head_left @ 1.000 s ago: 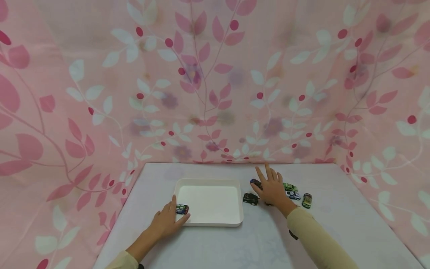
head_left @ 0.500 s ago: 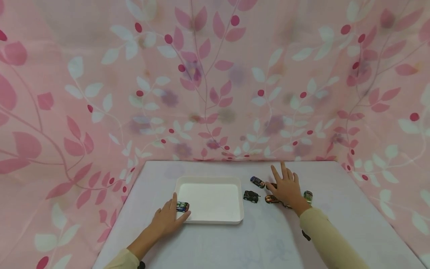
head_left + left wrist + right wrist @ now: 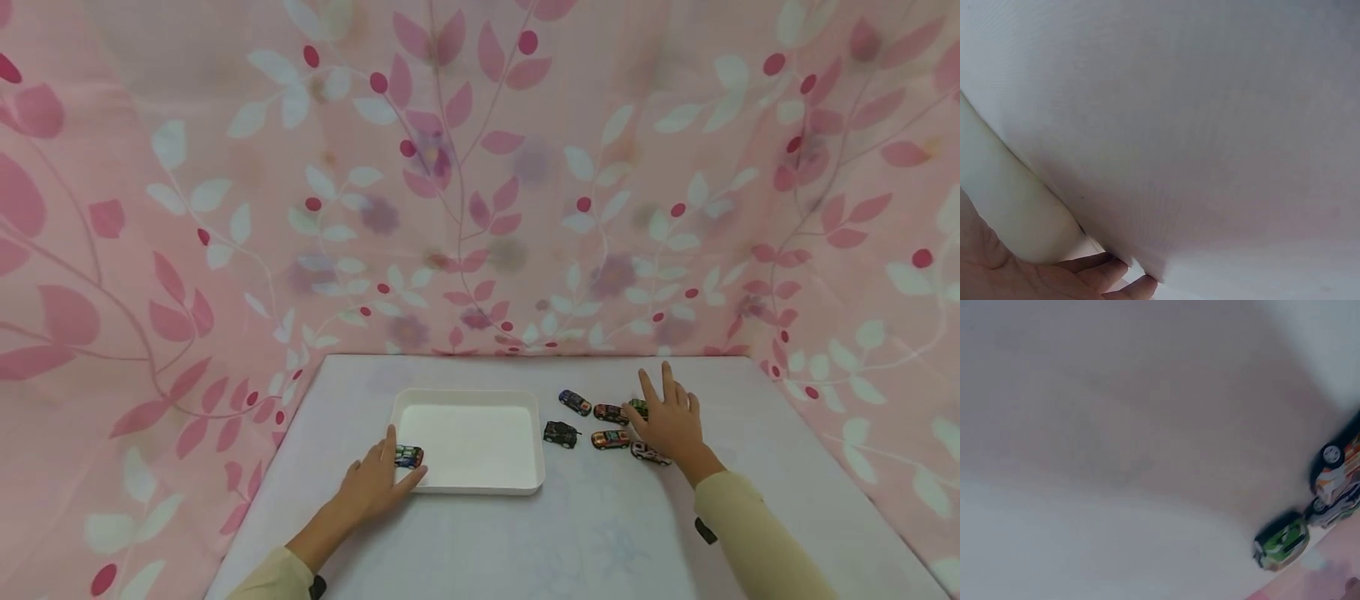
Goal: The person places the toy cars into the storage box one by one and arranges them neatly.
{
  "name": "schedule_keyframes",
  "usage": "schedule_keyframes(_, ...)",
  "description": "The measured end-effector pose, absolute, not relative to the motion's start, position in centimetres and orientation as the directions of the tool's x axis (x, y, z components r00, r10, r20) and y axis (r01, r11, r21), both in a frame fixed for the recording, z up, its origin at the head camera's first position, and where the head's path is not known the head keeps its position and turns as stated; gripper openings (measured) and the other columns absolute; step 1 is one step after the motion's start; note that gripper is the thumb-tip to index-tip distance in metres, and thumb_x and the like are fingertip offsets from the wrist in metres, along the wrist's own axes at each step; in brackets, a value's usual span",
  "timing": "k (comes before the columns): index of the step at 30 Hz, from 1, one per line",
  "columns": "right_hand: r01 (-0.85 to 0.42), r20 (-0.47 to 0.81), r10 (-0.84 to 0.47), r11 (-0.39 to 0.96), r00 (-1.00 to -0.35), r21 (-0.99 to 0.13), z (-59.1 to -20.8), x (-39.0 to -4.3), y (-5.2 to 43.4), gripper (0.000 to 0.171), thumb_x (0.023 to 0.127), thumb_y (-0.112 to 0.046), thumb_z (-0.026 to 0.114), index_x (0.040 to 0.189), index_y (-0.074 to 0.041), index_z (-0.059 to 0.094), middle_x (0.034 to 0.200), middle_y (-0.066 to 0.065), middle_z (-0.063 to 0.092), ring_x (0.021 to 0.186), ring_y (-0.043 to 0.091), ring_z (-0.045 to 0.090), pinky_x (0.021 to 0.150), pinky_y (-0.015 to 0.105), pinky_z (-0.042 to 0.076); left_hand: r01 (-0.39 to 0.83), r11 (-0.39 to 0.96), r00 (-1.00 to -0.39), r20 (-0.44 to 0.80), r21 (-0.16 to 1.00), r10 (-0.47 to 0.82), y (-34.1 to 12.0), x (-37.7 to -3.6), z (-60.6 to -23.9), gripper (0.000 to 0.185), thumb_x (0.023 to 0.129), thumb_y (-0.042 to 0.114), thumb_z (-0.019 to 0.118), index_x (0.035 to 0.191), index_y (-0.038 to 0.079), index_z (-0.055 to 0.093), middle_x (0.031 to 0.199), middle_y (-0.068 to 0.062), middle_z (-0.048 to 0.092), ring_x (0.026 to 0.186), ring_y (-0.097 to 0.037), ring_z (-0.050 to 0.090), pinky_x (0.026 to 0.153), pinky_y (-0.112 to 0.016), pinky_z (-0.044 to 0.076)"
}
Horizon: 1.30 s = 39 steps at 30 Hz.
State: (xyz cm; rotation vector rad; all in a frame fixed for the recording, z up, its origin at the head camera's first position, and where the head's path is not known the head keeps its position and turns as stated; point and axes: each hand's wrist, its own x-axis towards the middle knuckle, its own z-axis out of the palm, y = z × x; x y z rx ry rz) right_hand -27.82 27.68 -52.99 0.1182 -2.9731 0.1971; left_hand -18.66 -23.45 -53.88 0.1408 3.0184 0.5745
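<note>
My left hand (image 3: 375,482) rests at the left end of a white tray (image 3: 480,490), its index finger and thumb reaching over the rim. Between them, inside the tray, lies a multicoloured toy car (image 3: 408,457). In the left wrist view, fingertips (image 3: 1141,286) touch down on the white surface. My right hand (image 3: 669,423) is spread over the toy cars right of the tray. Its thumb is beside a green toy car (image 3: 639,407), partly hidden by the hand. In front of the palm is a pale purple car (image 3: 649,453). The right wrist view shows a green car (image 3: 1282,540) beside others.
Between tray and right hand are a blue car (image 3: 574,402), a black car (image 3: 560,433), a dark red car (image 3: 611,413) and an orange car (image 3: 611,439). Pink floral cloth (image 3: 480,250) rises behind and beside the white-covered table (image 3: 510,550).
My right hand has moved to the right across the cars, uncovering the blue, dark red, orange and purple ones and covering the rightmost. My left hand has stayed at the tray.
</note>
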Motion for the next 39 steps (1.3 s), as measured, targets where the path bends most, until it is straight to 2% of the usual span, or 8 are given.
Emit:
schedule_keyframes(5,-0.061,0.121,-0.046,0.991,-0.992,-0.118,-53.2,-27.3,29.3,0.083,0.098,-0.060,0.043,0.160,-0.013,0.011,0.163,0.027,-0.008,0.139,0.053,0.019,0.109,0.072,0.012,0.081,0.922,-0.993,-0.052,0.379,0.109,-23.2,-18.8,-54.2,0.107,0.088,0.069,0.053,0.155,-0.007,0.017,0.144,-0.032,0.046,0.134,-0.044,0.046,0.105,-0.068,0.034)
schedule_keyframes(12,-0.040,0.131,-0.024,0.992,-0.991,-0.121,-53.5,-26.6,30.8,0.081,0.098,-0.052,0.049,0.157,-0.009,0.015,0.161,0.030,-0.006,0.135,0.056,0.020,0.107,0.073,0.013,0.082,0.926,-0.992,-0.059,0.368,0.111,-22.9,-18.9,-54.2,0.108,0.088,0.070,0.054,0.154,-0.007,0.017,0.144,-0.032,0.046,0.134,-0.044,0.046,0.104,-0.067,0.034)
schedule_keyframes(26,0.002,0.095,0.017,0.987,-0.995,-0.159,-53.4,-26.1,32.9,0.081,0.099,-0.059,0.038,0.157,-0.008,0.014,0.161,0.032,-0.005,0.133,0.059,0.022,0.104,0.074,0.015,0.075,0.919,-0.992,-0.068,0.388,0.110,-22.9,-19.0,-53.5,0.107,0.089,0.068,0.054,0.156,-0.006,0.014,0.148,-0.031,0.043,0.137,-0.043,0.043,0.107,-0.068,0.031)
schedule_keyframes(32,-0.007,0.107,0.009,0.990,-0.994,-0.142,-53.7,-25.6,33.4,0.082,0.098,-0.059,0.041,0.157,-0.007,0.015,0.160,0.033,-0.003,0.131,0.059,0.023,0.104,0.074,0.016,0.081,0.918,-0.992,-0.059,0.387,0.112,-23.2,-19.0,-53.8,0.108,0.088,0.069,0.054,0.155,-0.006,0.014,0.147,-0.031,0.043,0.136,-0.044,0.043,0.106,-0.069,0.031)
schedule_keyframes(39,-0.022,0.159,-0.004,0.993,-0.987,-0.115,-53.8,-25.7,33.7,0.080,0.098,-0.052,0.047,0.157,-0.008,0.016,0.160,0.033,0.001,0.130,0.059,0.025,0.103,0.075,0.018,0.087,0.920,-0.993,-0.044,0.382,0.112,-23.3,-18.7,-53.5,0.108,0.089,0.069,0.053,0.155,-0.007,0.015,0.146,-0.031,0.045,0.135,-0.043,0.045,0.105,-0.069,0.033)
